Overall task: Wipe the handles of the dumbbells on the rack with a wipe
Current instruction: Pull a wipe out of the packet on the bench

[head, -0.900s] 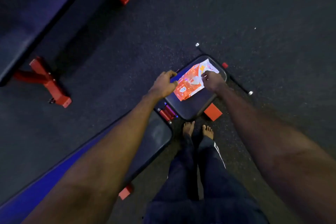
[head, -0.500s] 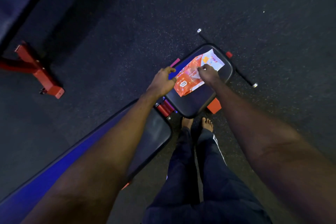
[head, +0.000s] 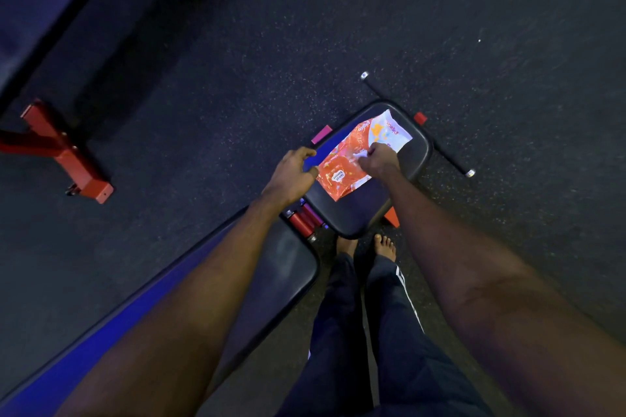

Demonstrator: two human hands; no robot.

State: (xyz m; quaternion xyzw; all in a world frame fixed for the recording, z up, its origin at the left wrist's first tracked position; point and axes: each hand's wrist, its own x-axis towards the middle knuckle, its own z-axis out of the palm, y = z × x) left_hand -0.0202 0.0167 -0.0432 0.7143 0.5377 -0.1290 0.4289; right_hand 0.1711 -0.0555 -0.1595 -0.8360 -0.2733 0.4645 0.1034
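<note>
An orange and white pack of wipes (head: pixel 352 159) lies flat on the black seat pad (head: pixel 359 213) of a gym bench. My left hand (head: pixel 293 171) has curled fingers at the pack's left edge and the rim of the pad. My right hand (head: pixel 377 157) pinches at the middle of the pack's top face, fingers bunched. Whether a wipe is between the fingers cannot be made out. No dumbbells or rack are in view.
The bench's long backrest (head: pixel 281 264) runs toward the lower left. Its black foot bar (head: pixel 450 159) crosses behind the seat. A second bench with red legs (head: pixel 78 176) stands at the upper left. My bare feet (head: pixel 382 245) stand on dark rubber floor (head: pixel 440 27).
The view has shifted slightly. Both hands stay at the pack; my right hand has edged toward its middle and bunched its fingers there.
</note>
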